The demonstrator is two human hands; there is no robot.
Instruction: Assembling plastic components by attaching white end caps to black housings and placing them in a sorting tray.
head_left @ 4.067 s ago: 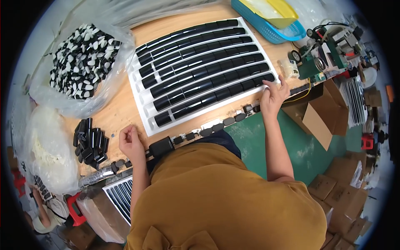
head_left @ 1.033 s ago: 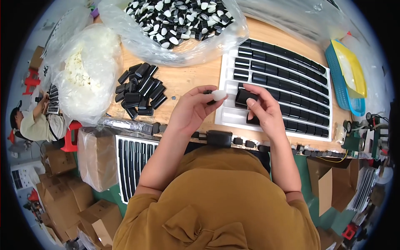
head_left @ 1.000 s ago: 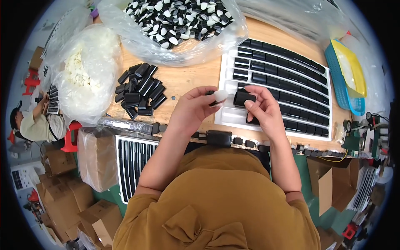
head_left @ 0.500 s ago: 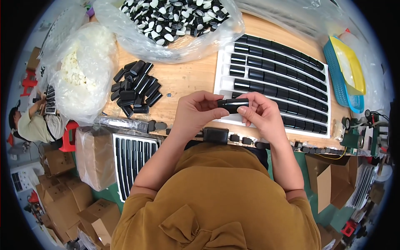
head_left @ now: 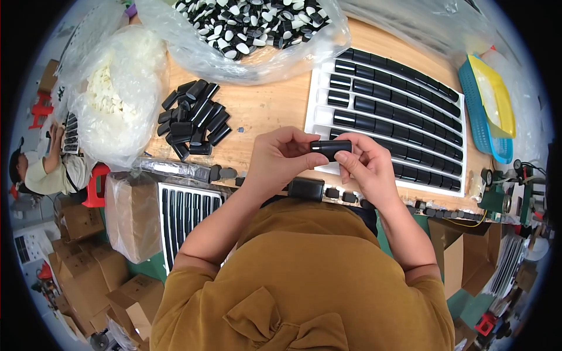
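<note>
Over at the far left, well apart from the grip, a clear, crumpled plastic bag (head_left: 143,64) holds small cream-white pieces (head_left: 108,93), its slack film probably there to stop them scattering. Nearer the grip, to its left and a little beyond, a loose heap of glossy black tubular pieces (head_left: 193,120) lies on the pale wooden worktop (head_left: 263,105), close enough, I'd judge, for an easy reach. Beyond the grip sits a big clear plastic bag (head_left: 281,71) of mixed black and white oval-ended caps (head_left: 252,23), its mouth spread wide, perhaps so that the contents lie exposed. Then the grip itself: the left hand (head_left: 281,161) pinches the left end of a short, glossy black cylinder (head_left: 332,150) between thumb and fingertips, while the right hand (head_left: 370,164) pinches its right end the same way. Held by both ends, it lies nearly level, its middle uncovered, seemingly above the near left part of a white moulded plastic tray (head_left: 311,120). That tray stretches right and beyond the grip; its long channels hold rows of black cylindrical pieces (head_left: 404,134), presumably keeping them from rolling. Farthest right, well clear of the grip, a blue perforated plastic basket (head_left: 471,111) carries a yellow plastic tub (head_left: 497,111).
</note>
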